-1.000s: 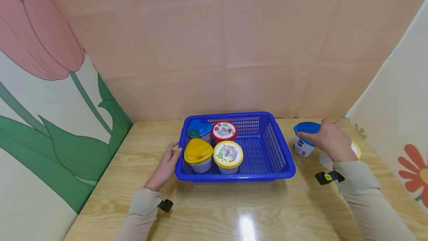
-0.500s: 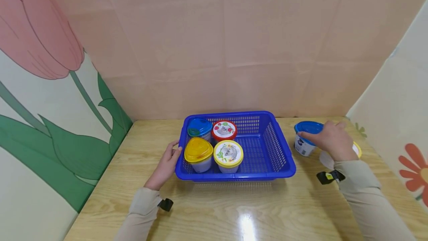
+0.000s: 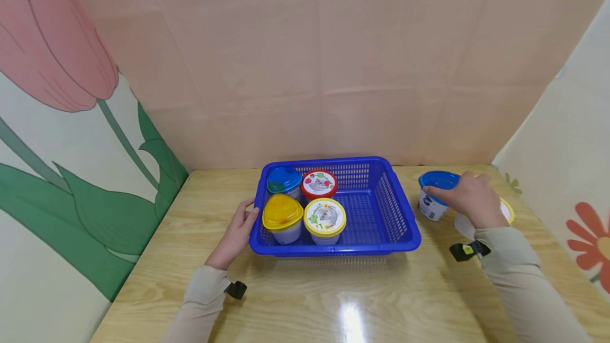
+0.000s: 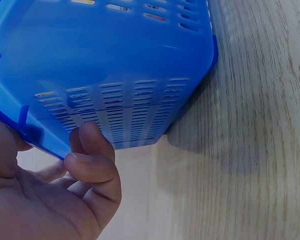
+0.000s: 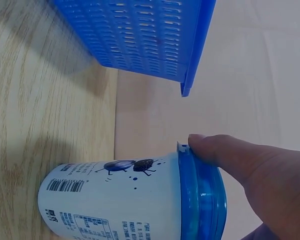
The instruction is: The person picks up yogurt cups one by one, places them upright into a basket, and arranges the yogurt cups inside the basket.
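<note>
My left hand (image 3: 233, 237) grips the left rim of a blue basket (image 3: 333, 251); in the left wrist view the fingers of that hand (image 4: 65, 185) curl at the basket's rim. Inside the basket's left part stand a blue-lidded tub (image 3: 284, 179), a red-lidded tub (image 3: 319, 184), a yellow-lidded tub (image 3: 283, 212) and a tub with a white and yellow lid (image 3: 325, 217). My right hand (image 3: 476, 200) holds the lid of a white tub with a blue lid (image 3: 433, 209), upright on the table. The right wrist view shows its thumb against the lid (image 5: 202, 195); the other fingers are mostly hidden.
Partly behind my right wrist, another tub with a yellow rim (image 3: 508, 211) is on the wooden table (image 3: 286, 300). A peach-coloured wall covering (image 3: 314, 68) rises behind the table, with flower-printed panels (image 3: 591, 173) at the sides.
</note>
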### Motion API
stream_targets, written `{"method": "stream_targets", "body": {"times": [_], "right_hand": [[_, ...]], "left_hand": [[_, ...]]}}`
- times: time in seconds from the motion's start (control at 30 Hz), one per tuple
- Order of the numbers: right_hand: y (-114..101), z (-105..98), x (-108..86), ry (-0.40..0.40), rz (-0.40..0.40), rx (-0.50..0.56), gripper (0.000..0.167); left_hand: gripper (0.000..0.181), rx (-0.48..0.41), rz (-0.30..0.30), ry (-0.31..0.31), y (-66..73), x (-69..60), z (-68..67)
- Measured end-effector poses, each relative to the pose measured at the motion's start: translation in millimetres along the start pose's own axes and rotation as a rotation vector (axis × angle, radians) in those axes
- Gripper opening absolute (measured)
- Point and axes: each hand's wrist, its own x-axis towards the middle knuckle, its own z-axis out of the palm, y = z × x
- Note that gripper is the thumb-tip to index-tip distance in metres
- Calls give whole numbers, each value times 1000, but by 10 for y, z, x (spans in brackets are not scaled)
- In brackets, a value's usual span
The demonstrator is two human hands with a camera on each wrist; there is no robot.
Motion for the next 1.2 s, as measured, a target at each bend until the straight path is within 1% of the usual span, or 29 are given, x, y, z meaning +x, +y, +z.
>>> {"method": "stream_targets", "body": {"times": [0.13, 0.23, 0.37, 0.47, 0.63, 0.7, 0.77, 0.93, 0.97, 1.1, 1.2], "right_hand": [[-3, 8, 4, 6, 3, 6, 113], [-8, 14, 2, 17, -2, 10, 110], [-25, 23, -11, 34, -15, 20, 103], [-41, 22, -23, 46, -27, 24, 101], [-77, -1, -40, 43, -29, 23, 104], [-88, -6, -44, 44, -26, 19, 105], [-99, -15, -43, 52, -29, 15, 107], [-138, -32, -59, 59, -39, 22, 114], [-150, -38, -65, 61, -40, 26, 115], [-208, -65, -92, 75, -41, 38, 122], [-261, -80, -114, 93, -40, 42, 124]], "left_hand": [[49, -3, -8, -3, 1, 2, -2], [49, -5, -15, -5, 33, -6, -4], [49, -4, -25, -24, 169, -65, -13], [48, -4, -29, -40, 285, -128, -22], [48, -15, -15, -47, 340, -165, -22], [48, -11, -14, -48, 325, -150, -22], [48, -4, -20, -42, 276, -117, -23], [49, -12, -21, -22, 62, -8, -17], [49, -15, -16, -20, 38, 2, -13], [50, -16, -1, -21, 0, 5, -7], [51, -21, 3, -22, -11, -8, -12]]}}
